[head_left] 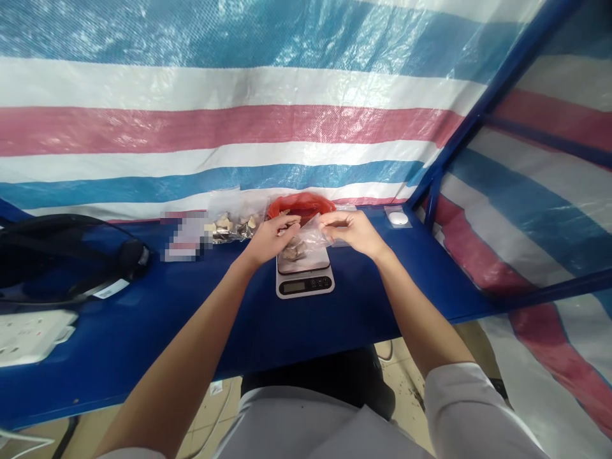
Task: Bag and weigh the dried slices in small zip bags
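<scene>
On a small white kitchen scale (306, 287) lies a clear plastic bag (310, 237) with brownish dried pieces (292, 250) in its lower part. My right hand (351, 231) pinches the upper right edge of this bag between thumb and fingers. From the other side my left hand (270, 241) curls its fingers at the bag's upper left edge; its fingertips partly hide what they grip. Just behind both hands stands an open red plastic bag (306, 205), its contents mostly hidden. The scale's display looks dark, with no readable figure.
Filled clear bags of dried slices (227, 228) lie left of the scale. Farther left are a black headset (138, 252) and a white power strip (36, 335). A white rounded case (398, 218) sits at the back right. Striped sheeting (215, 127) and a blue frame (478, 118) enclose the blue table (191, 319).
</scene>
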Demonstrator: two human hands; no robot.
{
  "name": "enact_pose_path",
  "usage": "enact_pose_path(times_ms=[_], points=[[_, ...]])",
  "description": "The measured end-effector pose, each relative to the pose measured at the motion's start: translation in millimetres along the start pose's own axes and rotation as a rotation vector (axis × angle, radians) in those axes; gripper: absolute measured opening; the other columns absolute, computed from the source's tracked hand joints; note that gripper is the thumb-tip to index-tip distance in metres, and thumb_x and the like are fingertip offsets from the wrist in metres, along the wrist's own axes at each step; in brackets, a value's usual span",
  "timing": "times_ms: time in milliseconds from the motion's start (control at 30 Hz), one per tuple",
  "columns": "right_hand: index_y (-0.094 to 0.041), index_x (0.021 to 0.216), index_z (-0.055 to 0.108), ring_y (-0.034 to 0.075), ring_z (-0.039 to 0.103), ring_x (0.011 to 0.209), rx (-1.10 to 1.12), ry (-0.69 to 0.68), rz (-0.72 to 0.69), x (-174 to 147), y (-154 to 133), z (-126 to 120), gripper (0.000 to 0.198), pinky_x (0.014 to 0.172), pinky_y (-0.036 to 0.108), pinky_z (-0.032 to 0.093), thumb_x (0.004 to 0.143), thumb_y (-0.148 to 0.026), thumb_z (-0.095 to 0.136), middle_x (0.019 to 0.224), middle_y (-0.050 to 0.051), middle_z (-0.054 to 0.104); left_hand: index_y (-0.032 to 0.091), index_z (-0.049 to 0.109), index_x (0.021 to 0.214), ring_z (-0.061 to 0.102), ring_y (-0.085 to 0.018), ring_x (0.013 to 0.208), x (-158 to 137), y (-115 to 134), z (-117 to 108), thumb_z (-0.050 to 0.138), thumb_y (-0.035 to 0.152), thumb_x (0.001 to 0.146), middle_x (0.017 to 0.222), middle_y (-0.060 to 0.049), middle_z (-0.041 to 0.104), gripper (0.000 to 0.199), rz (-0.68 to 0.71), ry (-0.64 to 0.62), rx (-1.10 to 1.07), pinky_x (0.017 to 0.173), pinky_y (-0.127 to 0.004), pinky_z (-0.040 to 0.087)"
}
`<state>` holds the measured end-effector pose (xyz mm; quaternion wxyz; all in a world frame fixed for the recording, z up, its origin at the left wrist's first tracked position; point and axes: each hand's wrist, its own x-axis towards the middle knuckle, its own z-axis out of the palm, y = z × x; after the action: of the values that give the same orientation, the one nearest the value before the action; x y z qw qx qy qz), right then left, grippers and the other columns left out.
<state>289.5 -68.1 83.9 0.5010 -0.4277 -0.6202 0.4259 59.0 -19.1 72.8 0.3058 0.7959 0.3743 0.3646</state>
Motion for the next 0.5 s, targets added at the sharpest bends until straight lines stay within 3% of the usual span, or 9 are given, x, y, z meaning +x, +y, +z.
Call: enact_pose_path(times_ms=[133,200,367,500], points=[[-0.021,0.093,0.080,0.018,0.070,0.082,-0.043,-0.079,-0.052,3.8,-4.6,-0.1,0.024,0.077,0.033,0.058,0.071,-0.031,0.080,0.095,0.003,0.078,0.021,0.077,0.112,0.069,-0.023,0.080,12.1,8.8,4.8,0.060,0.054,0.086,0.086,-0.005,0.076,0.045,-0.070,-0.106,-0.085,0.075,-0.030,0.053],[-0.021,0.093,0.080,0.019,0.071,0.087,-0.067,-0.098,-0.066,4.8,-5.3,-0.8,0.023,0.080,0.033,0.058,0.072,-0.031,0.079,0.098,0.003,0.078,0.022,0.079,0.106,0.066,-0.022,0.072,15.1,10.9,5.8,0.063,0.055,0.083,0.076,-0.004,0.074,0.044,-0.105,-0.129,-0.119,0.067,-0.029,0.051],[-0.022,0.099,0.080,0.021,0.073,0.092,-0.111,-0.136,-0.083,6.7,-7.0,-3.8,0.026,0.084,0.036,0.058,0.076,-0.034,0.078,0.103,0.004,0.079,0.023,0.081,0.092,0.067,-0.024,0.085,14.9,15.2,5.6,0.074,0.055,0.074,0.090,-0.005,0.077,0.037,-0.142,-0.138,-0.272,0.076,-0.031,0.052],[-0.023,0.095,0.080,0.024,0.073,0.100,-0.134,-0.102,-0.095,9.2,-5.0,-9.9,0.024,0.095,0.039,0.056,0.074,-0.034,0.080,0.104,0.004,0.079,0.020,0.079,0.086,0.064,-0.021,0.082,10.4,14.2,5.5,0.075,0.051,0.073,0.087,-0.007,0.075,0.034,-0.194,-0.048,-0.309,0.073,-0.030,0.051]])
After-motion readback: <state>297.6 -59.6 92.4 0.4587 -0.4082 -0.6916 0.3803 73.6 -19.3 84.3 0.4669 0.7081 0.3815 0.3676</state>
